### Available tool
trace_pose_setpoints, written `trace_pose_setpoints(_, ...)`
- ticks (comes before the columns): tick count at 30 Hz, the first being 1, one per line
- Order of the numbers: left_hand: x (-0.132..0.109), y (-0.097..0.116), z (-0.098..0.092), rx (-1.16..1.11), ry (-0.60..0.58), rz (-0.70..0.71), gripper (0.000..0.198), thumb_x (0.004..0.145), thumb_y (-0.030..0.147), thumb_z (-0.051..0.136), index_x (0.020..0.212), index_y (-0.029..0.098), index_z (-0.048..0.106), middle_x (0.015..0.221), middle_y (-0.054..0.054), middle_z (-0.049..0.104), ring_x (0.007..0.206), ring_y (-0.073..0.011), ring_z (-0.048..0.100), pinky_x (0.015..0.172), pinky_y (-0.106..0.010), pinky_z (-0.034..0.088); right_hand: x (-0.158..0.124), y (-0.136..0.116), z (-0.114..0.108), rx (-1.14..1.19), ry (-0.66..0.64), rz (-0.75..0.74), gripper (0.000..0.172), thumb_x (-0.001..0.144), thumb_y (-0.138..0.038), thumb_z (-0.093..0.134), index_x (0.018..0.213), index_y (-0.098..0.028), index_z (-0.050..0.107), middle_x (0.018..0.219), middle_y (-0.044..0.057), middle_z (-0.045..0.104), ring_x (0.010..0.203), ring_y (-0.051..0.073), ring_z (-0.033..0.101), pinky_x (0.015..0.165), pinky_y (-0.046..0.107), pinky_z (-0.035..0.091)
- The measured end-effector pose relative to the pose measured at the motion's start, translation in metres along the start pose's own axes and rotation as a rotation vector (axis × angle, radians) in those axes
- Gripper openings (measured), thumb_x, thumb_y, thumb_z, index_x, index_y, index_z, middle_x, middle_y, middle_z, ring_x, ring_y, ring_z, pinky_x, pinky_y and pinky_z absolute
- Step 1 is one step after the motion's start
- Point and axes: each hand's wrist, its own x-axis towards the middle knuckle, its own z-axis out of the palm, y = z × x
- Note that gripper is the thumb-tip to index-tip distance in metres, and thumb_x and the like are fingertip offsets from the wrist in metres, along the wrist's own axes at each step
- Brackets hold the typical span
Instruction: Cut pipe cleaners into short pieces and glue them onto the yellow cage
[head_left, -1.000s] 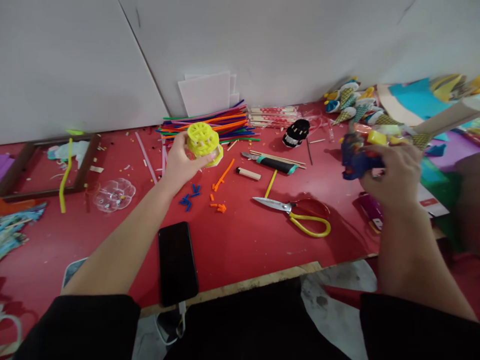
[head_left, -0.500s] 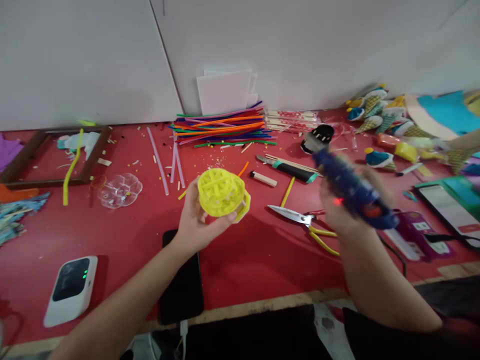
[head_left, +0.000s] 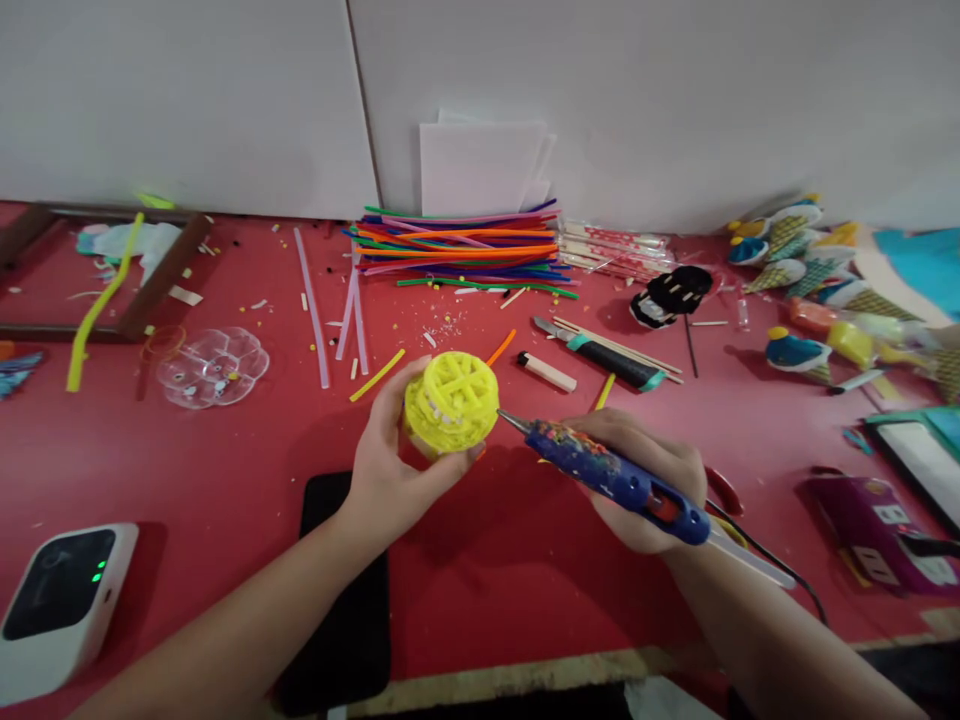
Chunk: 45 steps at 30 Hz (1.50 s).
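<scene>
Yellow craft piece (head_left: 452,395), partly behind left fingers (head_left: 444,472), glue gun (head_left: 626,484) contact unclear

No txt, nos. or labels legible anywhere.

Yellow openwork piece (head_left: 452,400), blue glue gun (head_left: 622,480)

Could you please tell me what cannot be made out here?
All in the head view:
Scissors: blades hidden behind the right hand and blue glue gun.
Black phone: middle covered by the left forearm.
Brown frame: cut off by the left edge.
Yellow model: underside turned away.
</scene>
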Motion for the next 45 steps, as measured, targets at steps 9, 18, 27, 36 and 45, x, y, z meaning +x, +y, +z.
trace_pose_setpoints(9,0.0021,-0.0037,-0.0016,0.021,-0.018,0.066,0.086,0.068,0.020,0.089,0.143,0.034,0.050,0.144,-0.008,0.060,0.134,-0.0293,0.059,0.113,-0.047,0.051,0.0018,-0.0010,0.0009,-0.032,-0.015,0.031,0.033,0.072,-0.016,0.053,0.103,-0.026,0.060,0.080,0.005,0.071,0.069,0.022,0.073,0.060,0.034,0.061)
trace_pose_setpoints(18,0.0025,-0.0030,-0.0027,0.055,-0.056,0.086,0.085,0.070,0.018,0.086,0.144,0.034,0.049,0.147,-0.008,0.059,0.136,-0.0287,0.059,0.113,-0.045,0.051,0.0036,-0.0026,0.0014,-0.091,-0.012,0.065,0.031,0.069,-0.013,0.048,0.095,-0.028,0.055,0.073,0.001,0.067,0.060,0.018,0.068,0.054,0.032,0.057)
trace_pose_setpoints(27,0.0033,-0.0044,-0.0026,0.069,-0.067,0.109,0.086,0.069,0.018,0.087,0.145,0.033,0.048,0.148,-0.008,0.058,0.135,-0.0294,0.059,0.112,-0.044,0.053,0.0072,-0.0055,0.0013,-0.081,-0.001,0.068,0.025,0.068,-0.015,0.049,0.089,-0.027,0.054,0.069,-0.001,0.065,0.057,0.018,0.066,0.051,0.031,0.055)
trace_pose_setpoints(36,0.0053,-0.0014,-0.0030,0.085,-0.062,0.087,0.083,0.069,0.024,0.087,0.142,0.030,0.050,0.145,-0.010,0.059,0.133,-0.0311,0.060,0.109,-0.047,0.054,0.0055,-0.0043,0.0006,-0.052,-0.011,0.091,0.028,0.068,-0.014,0.050,0.092,-0.029,0.055,0.069,0.000,0.066,0.055,0.019,0.065,0.049,0.034,0.055)
trace_pose_setpoints(45,0.0038,-0.0035,-0.0050,0.122,-0.029,0.085,0.086,0.067,0.025,0.090,0.143,0.031,0.051,0.142,-0.010,0.059,0.132,-0.0317,0.060,0.111,-0.048,0.051,0.0076,-0.0054,0.0002,-0.088,-0.011,0.075,0.027,0.068,-0.014,0.049,0.090,-0.029,0.054,0.069,0.000,0.066,0.056,0.019,0.065,0.049,0.033,0.054)
